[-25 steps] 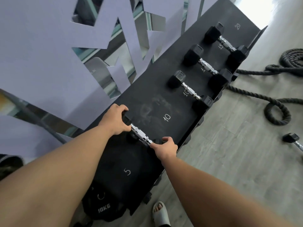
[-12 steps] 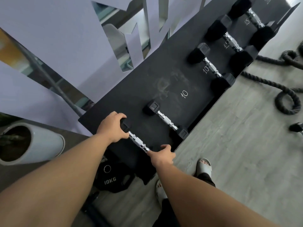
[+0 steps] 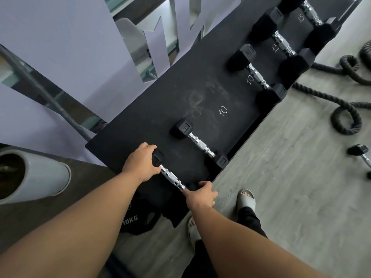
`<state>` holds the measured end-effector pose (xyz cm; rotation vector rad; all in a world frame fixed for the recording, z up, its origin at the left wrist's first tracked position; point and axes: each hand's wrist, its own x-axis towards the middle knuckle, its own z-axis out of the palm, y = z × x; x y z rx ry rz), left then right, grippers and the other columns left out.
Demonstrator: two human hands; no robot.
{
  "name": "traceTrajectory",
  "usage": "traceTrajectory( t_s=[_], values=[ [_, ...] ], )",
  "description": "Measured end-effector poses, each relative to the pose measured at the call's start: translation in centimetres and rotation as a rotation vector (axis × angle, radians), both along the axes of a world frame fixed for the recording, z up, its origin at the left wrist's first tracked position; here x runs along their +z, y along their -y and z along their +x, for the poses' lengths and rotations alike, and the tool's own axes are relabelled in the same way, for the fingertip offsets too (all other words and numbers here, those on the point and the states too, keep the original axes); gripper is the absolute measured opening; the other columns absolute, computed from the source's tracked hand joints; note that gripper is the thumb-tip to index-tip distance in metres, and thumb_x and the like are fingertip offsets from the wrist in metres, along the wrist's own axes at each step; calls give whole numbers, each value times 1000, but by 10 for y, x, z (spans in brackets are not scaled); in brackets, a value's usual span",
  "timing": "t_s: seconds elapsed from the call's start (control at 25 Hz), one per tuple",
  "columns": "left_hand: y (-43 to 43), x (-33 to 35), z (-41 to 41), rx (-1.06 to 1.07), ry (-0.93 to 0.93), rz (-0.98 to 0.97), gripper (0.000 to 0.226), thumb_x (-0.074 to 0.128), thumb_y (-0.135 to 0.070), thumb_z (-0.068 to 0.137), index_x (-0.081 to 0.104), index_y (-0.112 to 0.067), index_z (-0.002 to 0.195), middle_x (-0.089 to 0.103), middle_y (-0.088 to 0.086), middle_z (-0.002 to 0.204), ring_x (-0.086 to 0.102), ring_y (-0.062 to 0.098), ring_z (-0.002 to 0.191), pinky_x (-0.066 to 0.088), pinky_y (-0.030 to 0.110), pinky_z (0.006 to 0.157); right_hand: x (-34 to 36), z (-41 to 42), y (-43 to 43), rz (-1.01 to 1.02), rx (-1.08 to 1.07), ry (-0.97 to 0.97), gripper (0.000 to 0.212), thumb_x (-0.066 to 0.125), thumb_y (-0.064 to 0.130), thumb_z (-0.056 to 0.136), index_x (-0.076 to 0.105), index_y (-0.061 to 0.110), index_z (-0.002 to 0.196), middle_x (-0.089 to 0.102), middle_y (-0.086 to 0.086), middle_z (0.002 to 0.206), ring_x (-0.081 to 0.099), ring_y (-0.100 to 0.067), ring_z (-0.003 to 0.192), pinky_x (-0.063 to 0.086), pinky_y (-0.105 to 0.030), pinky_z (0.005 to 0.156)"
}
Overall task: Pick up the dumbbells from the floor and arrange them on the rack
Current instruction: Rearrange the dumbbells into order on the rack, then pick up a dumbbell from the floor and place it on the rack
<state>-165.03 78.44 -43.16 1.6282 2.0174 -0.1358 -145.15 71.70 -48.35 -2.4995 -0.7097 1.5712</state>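
Observation:
A small black dumbbell with a chrome handle [image 3: 172,178] lies at the near end of the black rack [image 3: 200,81]. My left hand [image 3: 140,164] wraps its far head and my right hand [image 3: 200,194] covers its near head. Just beyond it a second small dumbbell [image 3: 199,144] rests on the rack. Farther along stand a 10 dumbbell [image 3: 258,76] and two larger ones [image 3: 283,44], the farthest partly cut off at the top edge. Another dumbbell [image 3: 361,155] lies on the grey floor at the right edge.
Thick black battle rope [image 3: 345,121] coils on the floor to the right. A grey planter [image 3: 40,177] stands at the left. A black 10KG weight [image 3: 138,218] sits under the rack's near end. My sandalled feet [image 3: 247,199] are beside the rack.
The held dumbbell has shifted toward the rack's near end, uncovering the second small dumbbell beyond it. My view has swung left, bringing the planter and my feet into sight.

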Motion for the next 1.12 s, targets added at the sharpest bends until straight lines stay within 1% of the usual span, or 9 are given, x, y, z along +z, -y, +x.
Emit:
traceTrajectory(
  t_s=[0.16,0.32,0.4,0.44,0.52,0.56,0.76,0.92,1.12],
  values=[
    [2,0,0,-5,13,-28,81,83,-39,82,45,-22,152,47,-5,142,63,25,108,50,33,84,3,2,-6,-60,22,-27,59,81,28,79,46,22,126,36,-11,138,47,-37,122,39,-34,80],
    [3,14,-12,-64,51,-131,93,82,-43,80,34,-27,159,41,-7,154,53,21,131,49,40,102,16,27,-33,-95,192,20,71,79,53,73,49,23,130,46,-11,139,49,-35,128,42,-39,101],
    [-2,35,-17,-73,28,-134,90,78,-51,81,36,-28,157,42,-8,153,50,20,135,48,41,105,29,51,-55,-62,318,34,59,71,61,71,59,22,114,63,-10,126,60,-32,118,47,-36,100],
    [-7,48,-18,-69,20,-120,85,76,-54,82,39,-28,155,45,-8,152,51,19,135,48,40,105,38,66,-67,-26,393,37,46,68,57,73,62,19,99,71,-9,112,66,-31,107,52,-36,95],
    [-19,79,-15,-59,23,-95,73,73,-56,84,49,-30,148,55,-8,142,55,17,129,48,38,104,71,94,-87,66,545,46,26,68,41,81,59,17,82,71,-3,86,70,-26,89,56,-35,83],
    [-26,96,-11,-60,34,-80,66,73,-56,84,55,-31,142,60,-10,134,58,16,124,49,37,102,94,109,-96,114,635,68,22,68,36,84,58,17,82,68,0,83,67,-23,86,54,-34,79],
    [-84,189,39,-164,99,39,33,78,-48,85,71,-27,110,70,-13,96,69,14,99,53,31,90,224,170,-148,264,1116,253,30,67,34,90,71,12,110,72,-6,113,66,-27,108,53,-32,86],
    [-127,292,124,-391,68,111,29,75,-51,86,72,-30,106,70,-13,96,65,4,89,49,24,80,342,226,-177,417,1131,386,32,66,37,91,73,16,114,71,-3,112,66,-25,107,48,-28,80],
    [-144,401,234,-529,49,247,28,72,-52,88,71,-30,106,69,-12,104,64,6,95,53,27,83,447,324,-164,581,998,518,31,69,39,90,72,20,115,70,-2,113,65,-23,104,49,-31,83]
  ],
)
